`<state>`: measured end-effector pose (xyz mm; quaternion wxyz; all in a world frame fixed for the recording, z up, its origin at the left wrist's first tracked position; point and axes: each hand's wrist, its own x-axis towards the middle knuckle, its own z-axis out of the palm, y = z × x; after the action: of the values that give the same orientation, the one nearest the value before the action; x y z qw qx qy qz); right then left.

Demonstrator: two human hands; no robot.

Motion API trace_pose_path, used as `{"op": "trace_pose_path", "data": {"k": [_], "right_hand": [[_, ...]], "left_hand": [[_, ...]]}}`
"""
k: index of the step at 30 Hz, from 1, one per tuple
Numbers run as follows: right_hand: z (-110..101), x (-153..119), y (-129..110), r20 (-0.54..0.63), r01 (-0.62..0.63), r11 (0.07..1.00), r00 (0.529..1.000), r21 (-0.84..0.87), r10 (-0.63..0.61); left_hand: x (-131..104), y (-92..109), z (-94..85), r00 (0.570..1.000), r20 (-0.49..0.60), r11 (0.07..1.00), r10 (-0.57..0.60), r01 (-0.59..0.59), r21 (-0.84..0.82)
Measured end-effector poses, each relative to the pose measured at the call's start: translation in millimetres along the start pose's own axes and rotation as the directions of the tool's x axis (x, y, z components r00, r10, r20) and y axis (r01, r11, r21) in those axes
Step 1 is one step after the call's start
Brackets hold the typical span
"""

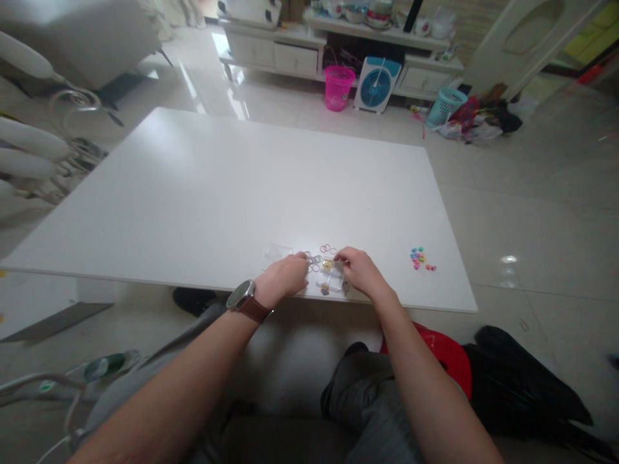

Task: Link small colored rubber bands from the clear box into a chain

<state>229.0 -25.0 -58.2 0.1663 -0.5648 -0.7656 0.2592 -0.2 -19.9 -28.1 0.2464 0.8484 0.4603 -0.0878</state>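
Observation:
My left hand [287,274], with a watch on the wrist, has its fingers closed beside several thin rings [315,260] on the white table; what it holds, if anything, is too small to tell. My right hand [356,267] touches the right side of a small clear box [333,281] with its fingertips pinched. Gold-coloured pieces [327,264] lie in the upper part of that box. A cluster of small coloured bits [325,290] is at its lower left corner. Red rings [325,248] lie just beyond. Another clear case [277,253] sits behind my left hand.
Small colourful pieces [418,258] are scattered on the table [242,180] to the right. A red stool [447,361] stands under the near right edge. Beyond the table are a pink basket [338,88] and a blue fan [378,85].

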Motion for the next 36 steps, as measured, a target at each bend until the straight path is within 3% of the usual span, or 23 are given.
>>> {"op": "trace_pose_path", "data": {"k": [5, 15, 25, 36], "right_hand": [[-1, 0, 0, 0.008, 0.006, 1.0, 1.0, 0.014, -0.006], [-1, 0, 0, 0.02, 0.009, 1.0, 1.0, 0.001, -0.009], [-1, 0, 0, 0.025, 0.011, 1.0, 1.0, -0.001, -0.011], [-1, 0, 0, 0.022, 0.016, 1.0, 1.0, 0.015, -0.017]], "left_hand": [[-2, 0, -4.8, 0.999, -0.024, 1.0, 0.024, -0.024, 0.015], [-4, 11, -11.0, 0.999, 0.042, 0.999, -0.012, 0.009, 0.048], [-7, 14, -21.0, 1.0, 0.007, 0.999, -0.011, 0.01, 0.047], [-3, 21, -9.7, 0.997, 0.007, 0.996, 0.072, -0.072, 0.057]]}}
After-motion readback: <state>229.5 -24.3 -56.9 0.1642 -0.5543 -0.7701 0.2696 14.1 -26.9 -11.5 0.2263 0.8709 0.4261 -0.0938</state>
